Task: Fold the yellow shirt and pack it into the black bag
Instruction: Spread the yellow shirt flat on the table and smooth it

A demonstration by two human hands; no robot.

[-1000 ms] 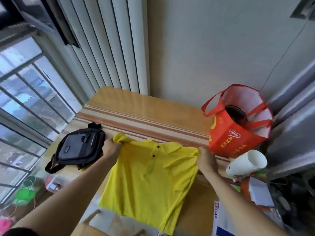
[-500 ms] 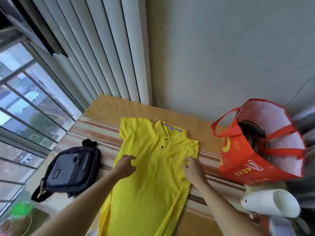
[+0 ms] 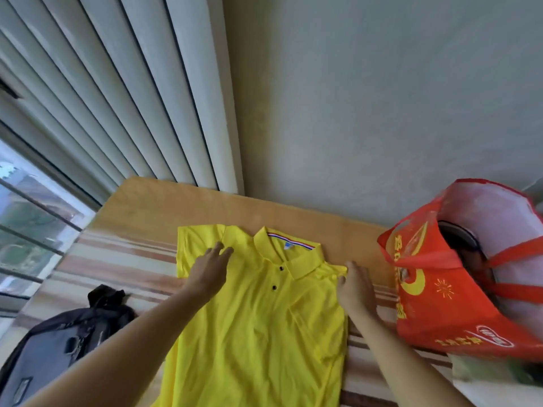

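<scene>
Both hands lie flat and apart on the yellow shirt (image 3: 258, 312) — left hand (image 3: 210, 270) by one shoulder, right hand (image 3: 355, 289) seemingly at the other's edge — spread front-up on the table (image 3: 293, 214), unfolded, black bag (image 3: 55, 342) alongside, unpacked.

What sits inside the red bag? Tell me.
Inside the red bag, a dark round object shows against the pale lining. The bag's front wall hides everything lower down.
</scene>
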